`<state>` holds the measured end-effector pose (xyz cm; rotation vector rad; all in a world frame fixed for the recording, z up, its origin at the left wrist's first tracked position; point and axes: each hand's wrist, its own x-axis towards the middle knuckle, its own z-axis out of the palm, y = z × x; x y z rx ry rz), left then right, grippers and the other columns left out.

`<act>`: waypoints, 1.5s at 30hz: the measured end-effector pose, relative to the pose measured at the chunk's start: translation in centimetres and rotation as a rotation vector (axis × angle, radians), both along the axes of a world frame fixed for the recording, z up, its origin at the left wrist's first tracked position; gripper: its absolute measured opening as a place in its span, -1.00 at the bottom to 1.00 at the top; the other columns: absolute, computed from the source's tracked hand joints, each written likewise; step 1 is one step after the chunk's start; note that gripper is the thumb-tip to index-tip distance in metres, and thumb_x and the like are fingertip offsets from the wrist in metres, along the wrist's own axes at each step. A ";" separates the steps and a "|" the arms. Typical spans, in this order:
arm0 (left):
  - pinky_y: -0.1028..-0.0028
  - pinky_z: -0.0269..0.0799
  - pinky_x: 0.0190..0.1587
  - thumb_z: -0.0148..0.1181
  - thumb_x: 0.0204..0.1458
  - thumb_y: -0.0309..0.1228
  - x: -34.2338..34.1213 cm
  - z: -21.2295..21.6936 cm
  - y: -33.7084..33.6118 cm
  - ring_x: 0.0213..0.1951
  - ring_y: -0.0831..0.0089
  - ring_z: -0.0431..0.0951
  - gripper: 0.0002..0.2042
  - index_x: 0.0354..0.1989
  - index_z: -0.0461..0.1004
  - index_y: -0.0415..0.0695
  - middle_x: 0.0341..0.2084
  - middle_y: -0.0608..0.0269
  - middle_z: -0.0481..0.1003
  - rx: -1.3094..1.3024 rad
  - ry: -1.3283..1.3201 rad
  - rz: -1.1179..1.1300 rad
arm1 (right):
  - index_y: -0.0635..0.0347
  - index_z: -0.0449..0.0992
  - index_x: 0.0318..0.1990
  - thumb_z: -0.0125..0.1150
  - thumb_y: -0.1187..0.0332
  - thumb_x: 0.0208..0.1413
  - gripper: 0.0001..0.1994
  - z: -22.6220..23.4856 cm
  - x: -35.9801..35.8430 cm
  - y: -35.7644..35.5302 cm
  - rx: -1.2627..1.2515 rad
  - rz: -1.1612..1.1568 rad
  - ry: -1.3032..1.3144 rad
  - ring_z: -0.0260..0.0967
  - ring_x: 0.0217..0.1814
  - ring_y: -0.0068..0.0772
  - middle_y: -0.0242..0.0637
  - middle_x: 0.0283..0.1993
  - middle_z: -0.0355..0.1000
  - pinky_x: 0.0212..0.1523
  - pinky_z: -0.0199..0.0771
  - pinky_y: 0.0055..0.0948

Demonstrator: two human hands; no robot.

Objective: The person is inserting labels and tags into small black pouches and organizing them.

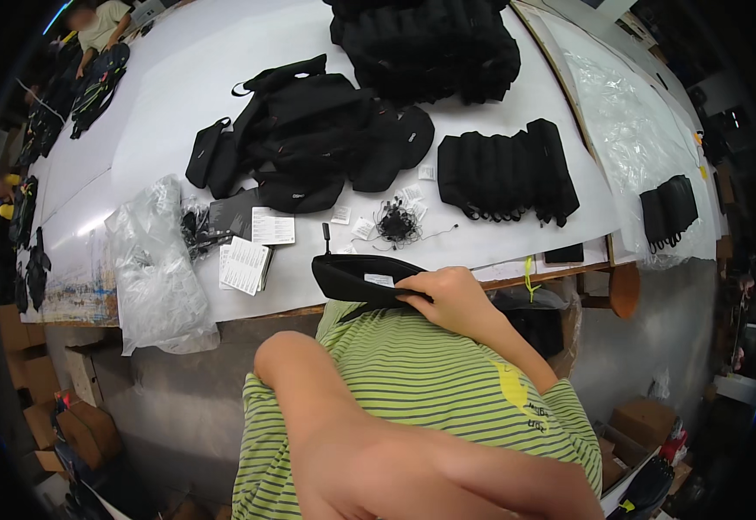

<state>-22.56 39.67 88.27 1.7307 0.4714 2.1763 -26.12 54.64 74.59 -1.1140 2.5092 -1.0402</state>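
My right hand (pixel 451 296) grips the right end of a black zip pouch (pixel 343 276) at the table's front edge, fingers inside its mouth and thumb along the rim. The pouch gapes, and a white label (pixel 379 281) shows inside. Its zip pull stands up at the left end. Bent up close to the camera, my left hand (pixel 430 464) looms large at the bottom, away from the pouch; its fingers run toward the lower edge and cannot be made out. Beyond the pouch lies a tangle of black tag strings (pixel 398 223) among small white labels.
Black pouches lie in a loose heap (pixel 308 130), a row (pixel 503 173) and a big stack (pixel 425 52). Printed cards (pixel 246 264) and crumpled clear plastic (pixel 157 269) lie on the left. Plastic sheeting (pixel 629 130) covers the right table. Another person (pixel 100 30) stands far left.
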 end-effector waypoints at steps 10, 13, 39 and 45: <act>0.38 0.10 0.16 0.25 -0.09 -0.30 -2.8 -14.0 -5.2 0.08 0.33 0.24 -0.39 0.12 0.12 -0.22 0.03 0.12 0.23 -0.245 -0.936 1.488 | 0.22 0.57 -0.36 0.34 0.45 -0.20 -0.82 3.1 -1.5 0.1 -0.213 -0.313 0.269 0.40 -0.59 -0.27 -0.21 -0.46 0.51 -0.54 0.34 -0.43; 0.35 0.14 0.16 0.24 -0.03 -0.35 -2.3 -18.8 -3.8 0.08 0.36 0.29 -0.46 0.12 0.15 -0.15 -0.01 0.25 0.29 -0.164 -1.160 0.986 | 0.21 0.55 -0.34 0.32 0.45 -0.17 -0.82 3.2 -1.4 -1.6 -0.322 -0.237 0.295 0.36 -0.62 -0.34 -0.30 -0.44 0.48 -0.57 0.31 -0.49; 0.32 0.27 0.11 0.30 -0.10 -0.31 1.2 -21.0 -3.2 -0.01 0.38 0.39 -0.49 0.04 0.25 -0.09 -0.12 0.30 0.40 -0.050 -1.199 0.643 | 0.04 0.54 -0.06 0.24 0.28 -0.02 -0.69 3.3 0.6 -0.8 -0.159 -0.110 0.299 0.09 -0.72 -0.50 -0.36 -0.66 0.19 -0.66 0.11 -0.53; 0.35 0.28 0.09 0.28 -0.09 -0.37 1.3 -18.1 -2.1 -0.02 0.40 0.38 -0.50 0.04 0.23 -0.08 -0.14 0.32 0.38 -0.056 -1.403 0.852 | 0.08 0.57 -0.18 0.23 0.25 -0.01 -0.76 2.7 0.7 -1.0 -0.203 -0.088 0.278 0.10 -0.72 -0.43 -0.35 -0.66 0.20 -0.67 0.11 -0.49</act>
